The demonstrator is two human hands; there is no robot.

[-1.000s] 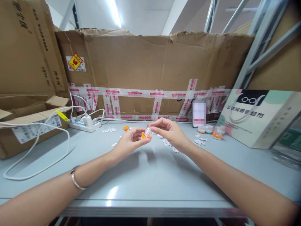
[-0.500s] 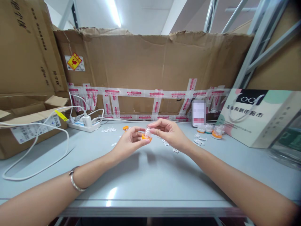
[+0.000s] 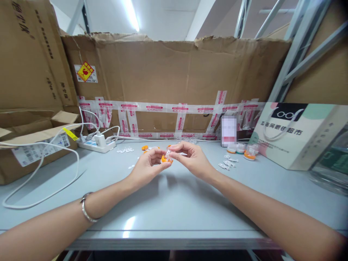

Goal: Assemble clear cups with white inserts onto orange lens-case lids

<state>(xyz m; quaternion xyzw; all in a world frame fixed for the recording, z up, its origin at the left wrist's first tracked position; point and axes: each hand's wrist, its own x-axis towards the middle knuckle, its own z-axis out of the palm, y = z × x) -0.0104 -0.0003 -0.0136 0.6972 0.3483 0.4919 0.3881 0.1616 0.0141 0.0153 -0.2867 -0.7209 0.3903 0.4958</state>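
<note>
My left hand [image 3: 146, 168] is closed, fingers and thumb gripping a small round orange base [image 3: 166, 160] above the table. Above it, my right hand [image 3: 194, 157] pinches a small white piece [image 3: 168, 153] between thumb and forefinger. That piece tilts and its lower end meets the orange base; whether it is seated there I cannot tell. On the table behind my left hand lie more orange rings [image 3: 145, 148]. Several flat white pieces [image 3: 227, 165] rest to the right of my right hand, and several white discs [image 3: 125, 150] lie to the left.
Finished-looking clear-topped pieces with orange bases [image 3: 249, 156] stand at the right, before a phone [image 3: 228, 130]. A paper bag [image 3: 288, 141] and a large clear bottle [image 3: 333, 163] are farther right. At left are a power strip [image 3: 96, 145], a white cable [image 3: 79, 163] and an open carton [image 3: 32, 145].
Both hands have shifted slightly left. The white piece in my right hand now tilts more over the orange base, and clear parts behind my right hand have come into view.
</note>
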